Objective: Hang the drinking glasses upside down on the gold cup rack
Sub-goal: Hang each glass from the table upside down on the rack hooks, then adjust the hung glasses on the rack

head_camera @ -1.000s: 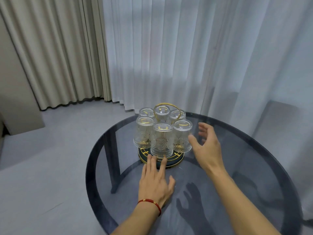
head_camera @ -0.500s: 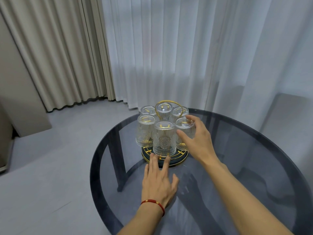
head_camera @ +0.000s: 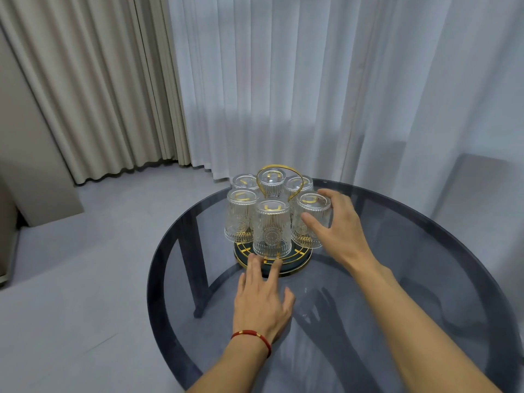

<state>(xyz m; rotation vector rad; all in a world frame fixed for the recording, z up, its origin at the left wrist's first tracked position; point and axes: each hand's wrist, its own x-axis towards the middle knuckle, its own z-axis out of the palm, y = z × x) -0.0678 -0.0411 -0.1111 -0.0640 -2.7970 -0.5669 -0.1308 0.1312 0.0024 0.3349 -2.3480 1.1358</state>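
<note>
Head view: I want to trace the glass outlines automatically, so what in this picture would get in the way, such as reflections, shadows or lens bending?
Head view: the glass table carries dark hand and arm reflections below the left hand; the drinking glasses are see-through, so the gold cup rack shows through them; the right hand covers one glass's side; the wide lens bows the curtains near the edges.

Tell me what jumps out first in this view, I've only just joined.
The cluster of six upturned drinking glasses on the gold cup rack, at the far side of the round dark glass table, draws the eye first. The right hand wraps the glass at the front right, while the left hand, a red bracelet on its wrist, lies flat with fingertips at the rack's base.
</note>
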